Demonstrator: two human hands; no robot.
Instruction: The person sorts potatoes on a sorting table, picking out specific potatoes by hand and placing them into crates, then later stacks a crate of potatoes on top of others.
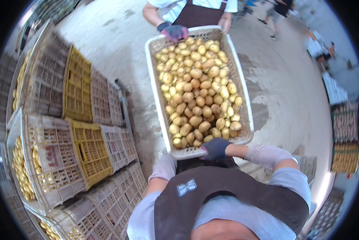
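Observation:
A white plastic crate (155,90), filled with small yellow-brown potatoes (197,100), is in front of me. At its near right corner my right hand (216,148), in a dark glove with pink on it, grips the rim. My left hand is out of view; only the sleeved left forearm shows, reaching down beside the crate's near left corner. Across from me, a person in a dark apron holds the far rim with a gloved hand (175,32); that person's other hand is largely hidden by the crate.
Stacked white and yellow plastic crates (91,150) filled with similar produce stand close on my left, beside a metal bar (125,111). Concrete floor (131,45) with dark patches surrounds the crate. Another person walks at the upper right, and more stacks (346,141) stand at the far right.

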